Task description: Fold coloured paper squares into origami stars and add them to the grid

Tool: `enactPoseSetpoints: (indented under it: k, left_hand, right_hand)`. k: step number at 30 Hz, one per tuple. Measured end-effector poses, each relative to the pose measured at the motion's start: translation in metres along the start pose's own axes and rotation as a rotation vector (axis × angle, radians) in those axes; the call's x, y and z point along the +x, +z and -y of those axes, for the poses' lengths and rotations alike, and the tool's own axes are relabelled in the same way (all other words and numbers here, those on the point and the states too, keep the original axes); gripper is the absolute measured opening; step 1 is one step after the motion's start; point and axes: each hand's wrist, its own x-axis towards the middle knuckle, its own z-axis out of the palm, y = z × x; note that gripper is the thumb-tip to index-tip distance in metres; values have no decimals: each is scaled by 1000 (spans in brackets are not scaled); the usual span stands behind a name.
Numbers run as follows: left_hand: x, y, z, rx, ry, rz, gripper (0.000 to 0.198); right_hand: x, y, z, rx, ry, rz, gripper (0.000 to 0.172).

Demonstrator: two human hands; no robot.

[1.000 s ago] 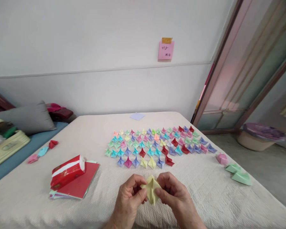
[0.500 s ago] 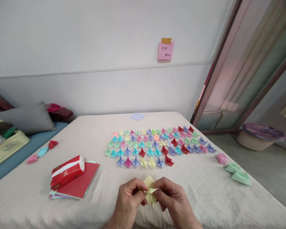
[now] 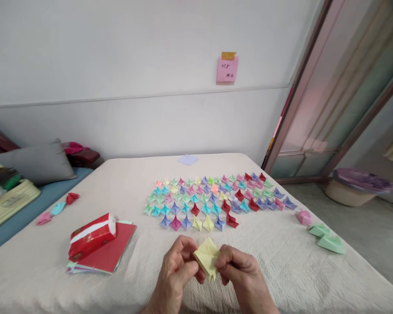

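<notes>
A pale yellow piece of folded paper point(image 3: 207, 257), diamond-shaped with small points at its lower end, is held up over the near part of the cloth. My right hand point(image 3: 240, 270) pinches its right edge between thumb and fingers. At its left corner is my left hand point(image 3: 178, 270), fingers curled around that side and thumb in front near the lower left edge. Parts of the fingertips are hidden behind the paper. Just beyond the hands stand rows of small folded paper shapes point(image 3: 208, 223) in many colours.
To the left, a red tissue pack point(image 3: 91, 237) lies on a stack of coloured paper point(image 3: 118, 253). Folded pieces sit near the left edge point(image 3: 58, 208) and the right edge, the latter pink point(image 3: 304, 217) and green point(image 3: 330, 243). A lilac sheet point(image 3: 187, 160) lies at the back.
The yellow paper, earlier pinched at its middle by both hands with a fold standing out, now shows a flat, broad diamond face. My left thumb has moved off its centre.
</notes>
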Motion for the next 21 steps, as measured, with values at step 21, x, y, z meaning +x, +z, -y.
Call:
enactPoseSetpoints:
  k: [21]
  left_hand:
    - [3,-4,4,319,57,-88,13]
  right_hand:
    - [-1,7,16,-179,-35,134,9]
